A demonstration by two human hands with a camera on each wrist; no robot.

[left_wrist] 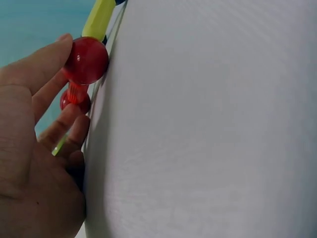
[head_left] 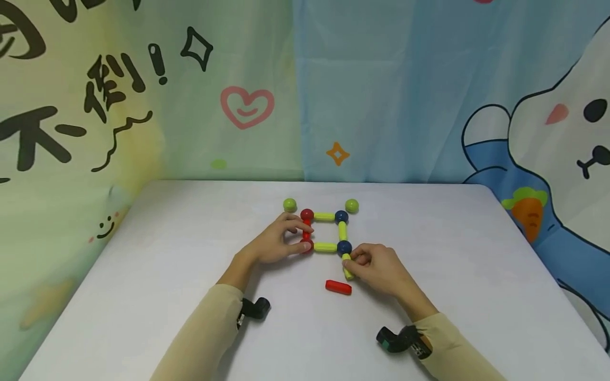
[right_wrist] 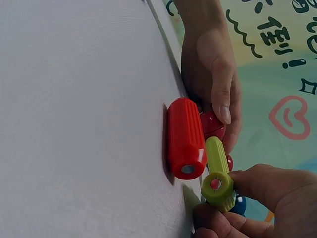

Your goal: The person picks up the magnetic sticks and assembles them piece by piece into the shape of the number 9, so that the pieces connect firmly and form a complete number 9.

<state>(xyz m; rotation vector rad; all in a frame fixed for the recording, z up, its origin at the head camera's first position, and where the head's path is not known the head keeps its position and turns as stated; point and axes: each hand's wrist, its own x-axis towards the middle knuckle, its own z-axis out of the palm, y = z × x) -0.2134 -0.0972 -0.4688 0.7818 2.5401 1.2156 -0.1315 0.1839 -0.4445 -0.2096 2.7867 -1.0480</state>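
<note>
A square of magnetic building sticks and balls lies on the white table. Its left side is a red stick [head_left: 307, 229] between two red balls [head_left: 307, 215]; yellow-green sticks [head_left: 325, 247] and two blue balls [head_left: 344, 247] form the rest. My left hand [head_left: 278, 239] holds the left side, thumb against the near red ball [left_wrist: 87, 60], other fingers around the red stick. My right hand [head_left: 378, 267] pinches another yellow-green stick [right_wrist: 218, 186] between thumb and fingers; its far end meets the near blue ball, and it points toward me.
A loose red stick [head_left: 338, 287] lies in front of the square, left of my right hand. Two green balls [head_left: 289, 205] sit behind the square's far corners. A printed curtain [head_left: 381, 95] hangs behind the table [head_left: 167, 254]. Each wrist wears a small black camera [head_left: 399, 338].
</note>
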